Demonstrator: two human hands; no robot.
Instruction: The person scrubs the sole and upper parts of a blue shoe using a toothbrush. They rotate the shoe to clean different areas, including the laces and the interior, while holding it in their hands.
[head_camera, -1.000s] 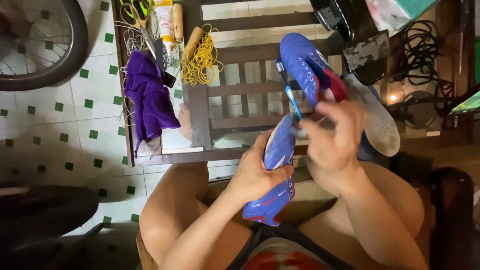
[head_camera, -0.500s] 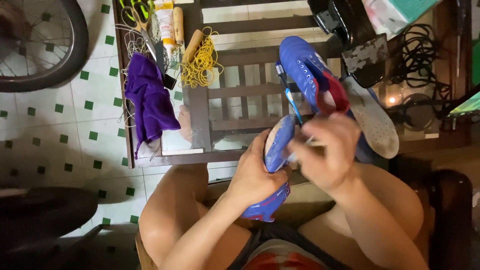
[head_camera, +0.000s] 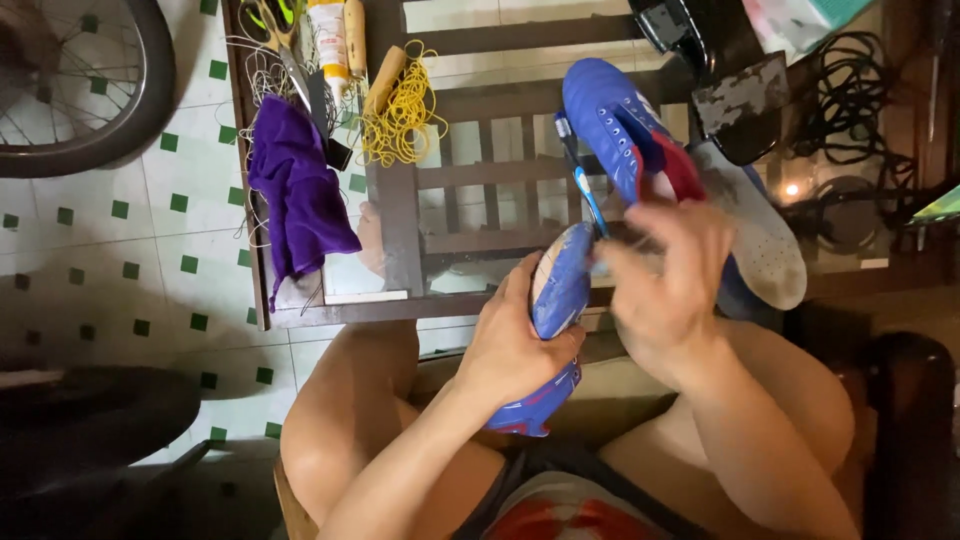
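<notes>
My left hand (head_camera: 515, 345) grips a blue football boot (head_camera: 556, 300) held over my lap, toe pointing up. My right hand (head_camera: 665, 285) holds a blue-handled toothbrush (head_camera: 580, 180) with its head against the boot's toe; the hand is blurred. A second blue and red boot (head_camera: 625, 130) lies on the glass-topped wooden table (head_camera: 400, 240) just beyond my hands. A white insole (head_camera: 765, 235) rests beside that boot, to the right.
A purple cloth (head_camera: 300, 200), yellow cord (head_camera: 400, 115), scissors (head_camera: 280, 30) and a glue tube (head_camera: 328, 35) lie on the table's left part. A bicycle wheel (head_camera: 80, 90) stands at the upper left over green-dotted tiles. Black cables (head_camera: 850, 110) sit at the right.
My right hand has shifted a little with the toothbrush against the boot's toe. My left hand keeps the boot in the same place.
</notes>
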